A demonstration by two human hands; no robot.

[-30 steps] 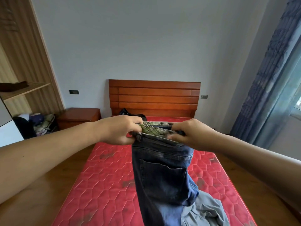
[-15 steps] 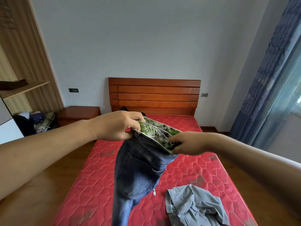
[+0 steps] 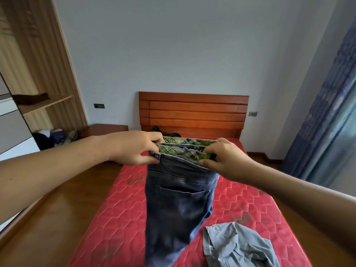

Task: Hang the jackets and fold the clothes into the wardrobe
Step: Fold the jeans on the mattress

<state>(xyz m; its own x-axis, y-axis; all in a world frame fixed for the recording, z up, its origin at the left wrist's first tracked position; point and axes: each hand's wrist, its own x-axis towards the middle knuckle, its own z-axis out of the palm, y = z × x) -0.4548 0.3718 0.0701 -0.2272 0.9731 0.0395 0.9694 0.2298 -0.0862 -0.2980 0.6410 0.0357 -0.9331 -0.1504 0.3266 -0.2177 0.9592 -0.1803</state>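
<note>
Dark blue jeans (image 3: 179, 205) with a green plaid lining hang by the waistband over the red mattress (image 3: 119, 218), back pocket facing me. My left hand (image 3: 134, 147) pinches the waistband's left end and my right hand (image 3: 223, 158) pinches its right end, holding the band stretched level. The legs drop out of the bottom of the view. A crumpled light blue shirt (image 3: 238, 245) lies on the mattress at the lower right. The open wardrobe (image 3: 38, 83) stands at the left.
A wooden headboard (image 3: 192, 112) backs the bed, with a dark item (image 3: 159, 131) at its foot. A bedside table (image 3: 104, 129) sits left of the bed. Clothes are piled (image 3: 55, 137) low in the wardrobe; a brown item (image 3: 30, 98) lies on its shelf. Blue curtains (image 3: 327, 112) hang right.
The jeans swung to the left with the waistband gaping open, then came back to centre. Both hands have pulled the waistband straight and level again, and the shirt now lies uncovered.
</note>
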